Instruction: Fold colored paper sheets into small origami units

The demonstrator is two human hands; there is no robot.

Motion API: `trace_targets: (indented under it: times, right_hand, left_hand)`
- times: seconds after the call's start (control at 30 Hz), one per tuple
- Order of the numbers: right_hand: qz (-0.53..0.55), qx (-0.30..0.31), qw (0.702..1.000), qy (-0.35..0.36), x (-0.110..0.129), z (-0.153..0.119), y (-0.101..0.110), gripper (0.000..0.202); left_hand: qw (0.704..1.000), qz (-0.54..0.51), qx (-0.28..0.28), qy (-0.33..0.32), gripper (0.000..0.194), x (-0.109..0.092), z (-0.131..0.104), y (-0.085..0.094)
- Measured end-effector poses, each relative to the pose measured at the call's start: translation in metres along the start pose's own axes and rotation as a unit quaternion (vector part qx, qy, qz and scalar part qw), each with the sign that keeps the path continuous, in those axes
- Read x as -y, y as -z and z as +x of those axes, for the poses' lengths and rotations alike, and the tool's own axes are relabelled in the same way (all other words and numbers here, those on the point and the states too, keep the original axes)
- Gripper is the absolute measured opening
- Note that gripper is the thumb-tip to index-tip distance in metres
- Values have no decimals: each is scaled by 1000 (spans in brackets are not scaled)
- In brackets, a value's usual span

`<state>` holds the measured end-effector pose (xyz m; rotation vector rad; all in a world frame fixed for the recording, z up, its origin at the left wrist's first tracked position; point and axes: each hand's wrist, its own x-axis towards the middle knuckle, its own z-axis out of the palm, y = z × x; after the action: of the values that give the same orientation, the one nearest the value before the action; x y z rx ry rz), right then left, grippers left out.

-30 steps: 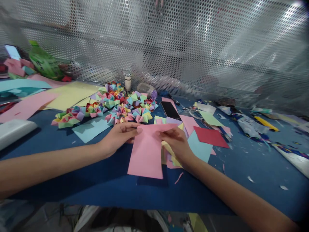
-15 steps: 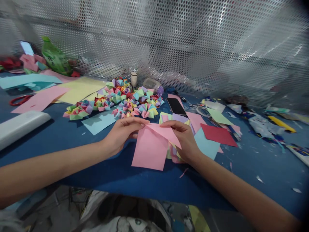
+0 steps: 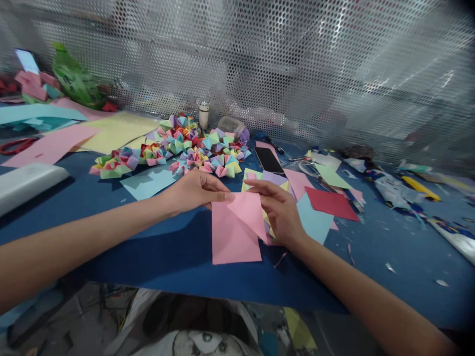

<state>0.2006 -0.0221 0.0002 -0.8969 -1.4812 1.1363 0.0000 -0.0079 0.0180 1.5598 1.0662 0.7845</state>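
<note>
My left hand [image 3: 198, 192] pinches the top left edge of a sheet of pink paper [image 3: 233, 240], thumb in front. A corner of the sheet is folded over, making a slanted flap toward the right. At the sheet's upper right edge, my right hand [image 3: 280, 210] is closed around the flap side; its thumb is hidden. Behind this hand lies a pile of small pastel papers, partly covered. Beyond both hands are colourful folded paper pieces [image 3: 185, 146] in a cluster. A light blue sheet [image 3: 148, 183] lies beside my left hand.
A black phone [image 3: 267, 160], a red paper [image 3: 331, 203] and a blue paper [image 3: 315, 220] lie to the right. Red-handled scissors [image 3: 17, 146], a white box-like object [image 3: 29, 185] and a green bottle [image 3: 76, 79] are at left. A perforated metallic sheet [image 3: 237, 59] stands behind.
The pink sheet has turned more square to me, its flap now lower along the right side. My left thumb has come onto the front, and my right fingers have shifted off the top edge.
</note>
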Motion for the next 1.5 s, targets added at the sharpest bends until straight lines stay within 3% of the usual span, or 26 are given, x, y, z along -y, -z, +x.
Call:
trace_targets:
  times: [0.1,0.23,0.57,0.73,0.97,1.2,1.5]
  right_hand:
    - [27,-23,999,-25,0,0,3,23]
    - [-49,-56,997,-1,1,-1,3,32]
    - [-96,-7,995,1,1,-11,-10,29]
    - [-123,10,992,22,-4,-13,-9,24]
    - [-144,38,988,30,-10,-13,-10,22]
    - [-107,-9,994,31,0,-11,-9,19]
    - [-101,-22,994,20,-1,-8,-6,21]
  left_hand:
    - [998,37,-9,-43,19,0,2,0]
    - [995,55,8,-79,18,3,2,-2]
    - [988,114,37,-101,26,14,-6,-5]
    - [989,93,75,-87,28,16,-9,-6]
    - [962,206,44,-176,24,13,-15,-7]
    - [985,135,64,-86,26,12,-15,-3]
    - [991,111,60,-51,31,10,-14,-4]
